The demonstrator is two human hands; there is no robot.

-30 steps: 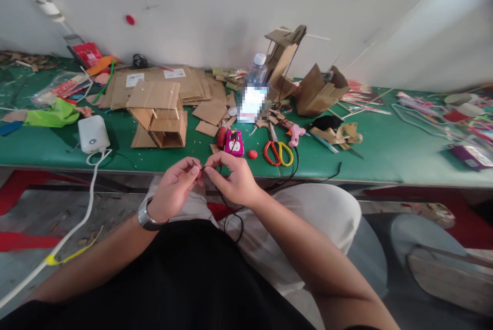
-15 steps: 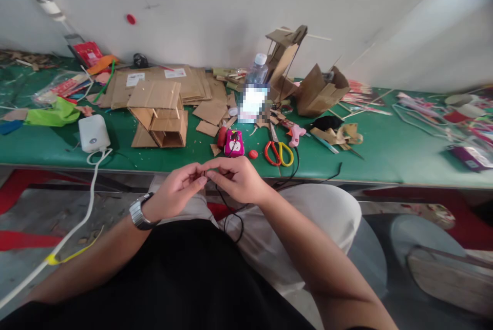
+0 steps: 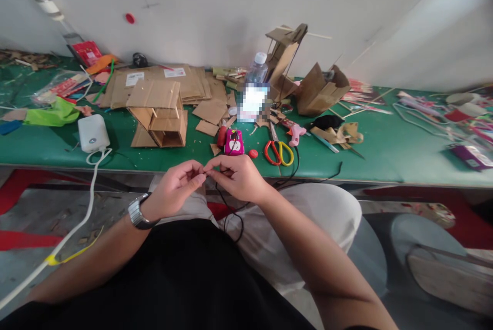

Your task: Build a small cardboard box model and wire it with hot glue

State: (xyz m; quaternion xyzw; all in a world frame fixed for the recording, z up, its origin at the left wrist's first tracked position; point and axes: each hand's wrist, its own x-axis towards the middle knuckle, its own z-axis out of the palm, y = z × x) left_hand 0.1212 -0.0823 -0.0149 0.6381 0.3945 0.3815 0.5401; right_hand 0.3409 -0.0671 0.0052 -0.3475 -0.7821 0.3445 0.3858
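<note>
My left hand (image 3: 176,186) and my right hand (image 3: 238,178) meet above my lap, just in front of the table edge. Both are closed in a pinch, fingertips touching or almost so. A small dark bit shows between them, too little to name. Beneath my right hand a thin black cable (image 3: 242,227) hangs in a loop; whether my fingers grip it is hidden. Just beyond the hands lie a magenta box (image 3: 234,143) with a black wire on it, a red cap (image 3: 253,153), scissors (image 3: 279,153) with red and yellow handles, and a pink glue gun (image 3: 296,134).
On the green table (image 3: 215,163) stand a cardboard structure (image 3: 157,114), a white power adapter (image 3: 93,133) with a cord, a clear bottle (image 3: 257,69) and an open cardboard box (image 3: 322,91). Cardboard scraps, sticks and a blurred bright screen (image 3: 253,103) lie around. A stool (image 3: 370,253) is beneath me.
My fingertips have shifted slightly against each other, the left thumb a little higher, and the dark bit between them now looks less upright. Everything on the table stays put.
</note>
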